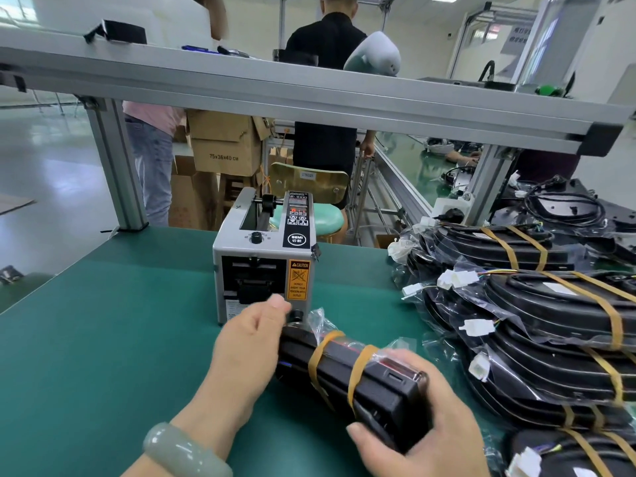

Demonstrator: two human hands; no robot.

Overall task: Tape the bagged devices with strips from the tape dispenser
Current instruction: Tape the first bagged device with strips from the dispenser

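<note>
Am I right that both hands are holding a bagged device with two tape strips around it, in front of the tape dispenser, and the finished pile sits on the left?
Nearly. The head view shows the left hand and right hand holding the bagged device, two tape strips around it, in front of the tape dispenser. But the finished pile sits on the right, not the left.

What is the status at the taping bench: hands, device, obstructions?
Both hands, left and right, gripping bagged device. Two tape strips already round it. Dispenser just ahead; nothing in the way.
</note>
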